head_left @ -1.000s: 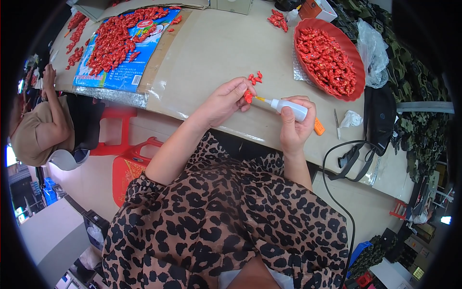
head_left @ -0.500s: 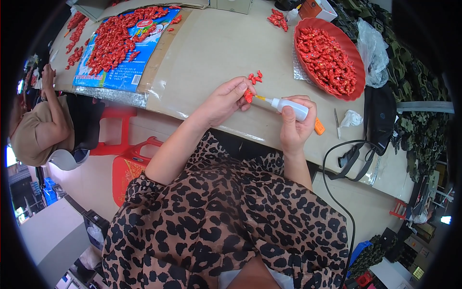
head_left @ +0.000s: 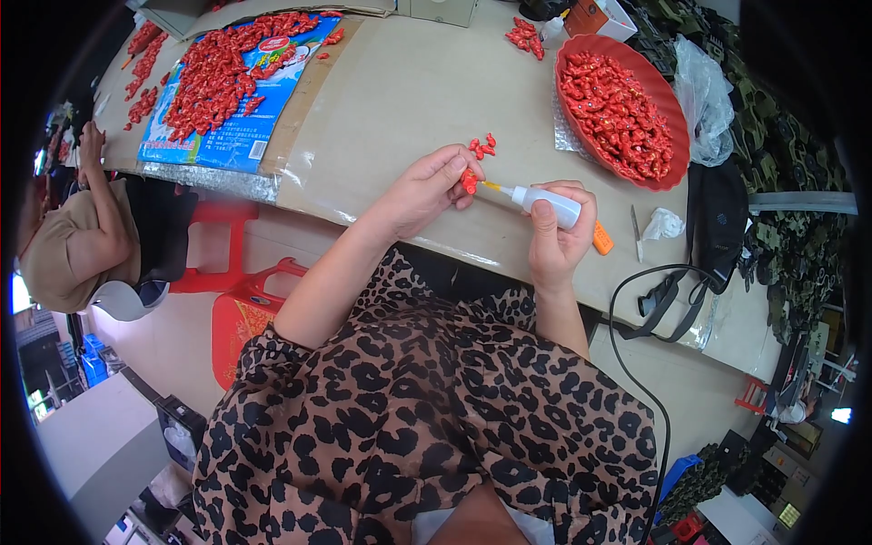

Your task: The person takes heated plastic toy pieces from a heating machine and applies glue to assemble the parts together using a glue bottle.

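My left hand (head_left: pixel 429 191) pinches a small red figure-like piece (head_left: pixel 469 181) between thumb and fingers, above the table's near edge. In my right hand (head_left: pixel 563 238) lies a white squeeze bottle (head_left: pixel 552 208), its thin yellowish nozzle tip pointing left at the red piece. Whether the tip touches the piece is too small to tell. Just beyond my left hand, several small red pieces (head_left: pixel 482 145) lie loose on the table. An orange object (head_left: pixel 602 239) rests on the table beside my right hand.
A red scalloped bowl (head_left: pixel 674 100) heaped with red pieces stands at the right. More pieces cover blue printed cardboard (head_left: pixel 245 156) at the left. A thin blade-like tool (head_left: pixel 636 222), crumpled tissue (head_left: pixel 664 223) and black bag (head_left: pixel 718 213) lie right. Another person (head_left: pixel 82 232) sits at left.
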The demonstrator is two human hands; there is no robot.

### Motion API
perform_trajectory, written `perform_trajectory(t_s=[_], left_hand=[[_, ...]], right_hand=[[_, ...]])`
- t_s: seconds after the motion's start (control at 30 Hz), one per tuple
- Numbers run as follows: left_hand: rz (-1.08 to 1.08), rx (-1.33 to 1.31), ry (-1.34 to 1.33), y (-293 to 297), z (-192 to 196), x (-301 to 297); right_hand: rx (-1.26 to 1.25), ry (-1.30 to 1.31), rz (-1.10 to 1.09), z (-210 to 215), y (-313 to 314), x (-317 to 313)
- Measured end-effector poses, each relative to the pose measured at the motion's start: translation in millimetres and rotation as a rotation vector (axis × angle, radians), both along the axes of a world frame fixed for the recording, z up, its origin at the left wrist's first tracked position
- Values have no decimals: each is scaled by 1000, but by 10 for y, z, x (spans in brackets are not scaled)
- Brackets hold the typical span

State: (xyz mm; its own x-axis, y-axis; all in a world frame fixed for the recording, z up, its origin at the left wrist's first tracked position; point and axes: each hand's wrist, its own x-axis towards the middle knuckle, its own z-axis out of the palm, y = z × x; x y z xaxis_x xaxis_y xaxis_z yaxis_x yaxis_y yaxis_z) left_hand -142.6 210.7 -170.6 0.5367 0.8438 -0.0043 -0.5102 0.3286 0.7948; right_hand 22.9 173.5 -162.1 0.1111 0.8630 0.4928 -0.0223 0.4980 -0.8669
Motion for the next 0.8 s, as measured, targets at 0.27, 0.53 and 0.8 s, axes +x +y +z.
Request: perform_trajectory(t_s=[0.27,0.53,0.8], left_hand=[[-16,3,-27,2,-9,-10],[-13,9,-32,10,-30,-11],[6,6,-14,-4,-24,-7]], right_hand=[[-5,4,2,-6,-4,-15],[-27,33,7,-24,-3,-11],[-14,26,1,-33,-14,-17]])
